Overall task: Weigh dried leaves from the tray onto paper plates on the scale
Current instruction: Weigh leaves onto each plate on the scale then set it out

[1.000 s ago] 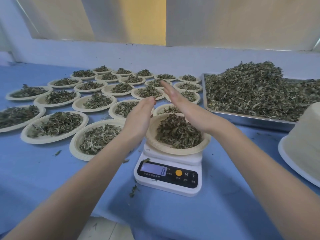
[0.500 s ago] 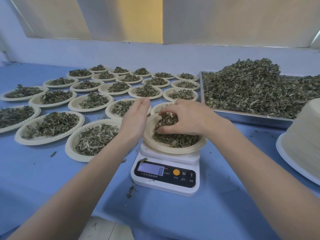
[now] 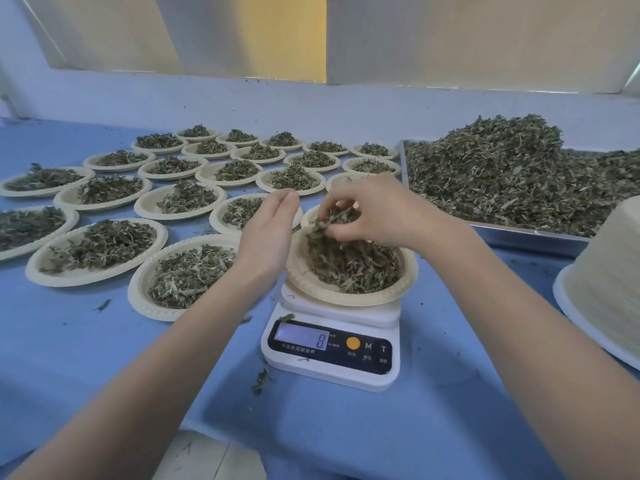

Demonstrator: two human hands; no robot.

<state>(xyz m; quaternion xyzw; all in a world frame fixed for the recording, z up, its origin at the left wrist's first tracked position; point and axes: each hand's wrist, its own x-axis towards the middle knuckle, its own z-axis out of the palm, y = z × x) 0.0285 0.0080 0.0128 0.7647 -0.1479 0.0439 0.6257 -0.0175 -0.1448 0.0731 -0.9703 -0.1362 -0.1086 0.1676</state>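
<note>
Since half a second ago, a pinch of dried leaves (image 3: pixel 334 216) has been lifted just above the heap by the right hand (image 3: pixel 375 211), whose curled fingers and thumb are closed on it. Beside it, the left hand (image 3: pixel 268 230) is held edge-on with straight fingers against the left rim of the paper plate (image 3: pixel 346 297), gripping nothing. That plate is seated on the white scale (image 3: pixel 332 344), with filled plates (image 3: pixel 93 252) spread to the left and the heaped metal tray (image 3: pixel 526 232) to the right
</note>
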